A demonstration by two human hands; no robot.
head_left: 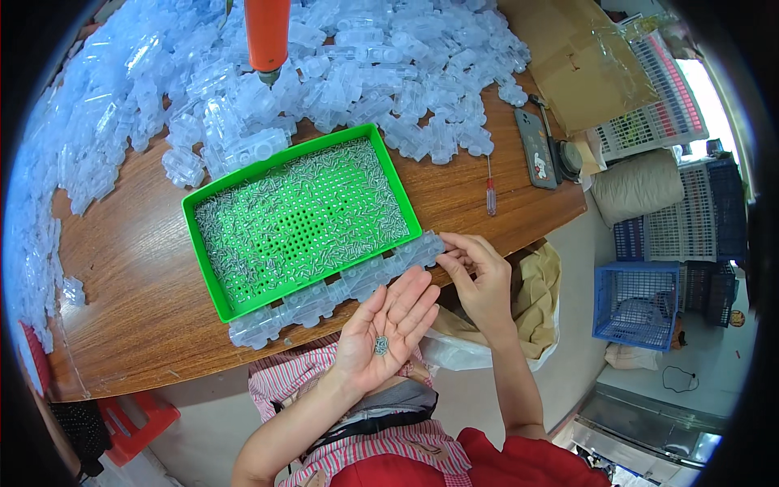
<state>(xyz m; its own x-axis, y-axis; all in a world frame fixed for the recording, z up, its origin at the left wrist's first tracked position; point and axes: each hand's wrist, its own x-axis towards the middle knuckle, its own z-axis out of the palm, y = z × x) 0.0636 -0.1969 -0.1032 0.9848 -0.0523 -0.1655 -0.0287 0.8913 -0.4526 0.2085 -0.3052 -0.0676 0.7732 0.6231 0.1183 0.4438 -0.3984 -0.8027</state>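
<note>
My left hand (pixel 388 334) is turned palm up, its fingers stretched out, with a small heap of screws (pixel 381 346) in the palm. At the right end of a row of clear plastic pieces (pixel 357 282), the thumb and forefinger of my right hand (pixel 479 276) are brought together. What they pinch, if anything, is too small to make out. The row lies along the table's near edge, in front of a green perforated tray (pixel 312 274). Many loose small metal screws (pixel 235 195) are scattered over the tray's bottom.
A large heap of clear plastic pieces (pixel 365 73) covers the far and left table. An orange electric screwdriver (pixel 268 36) hangs above it. At right are a screwdriver (pixel 490 195), a phone (pixel 535 150) and cardboard (pixel 584 65). A lined bag (pixel 531 304) stands below the edge.
</note>
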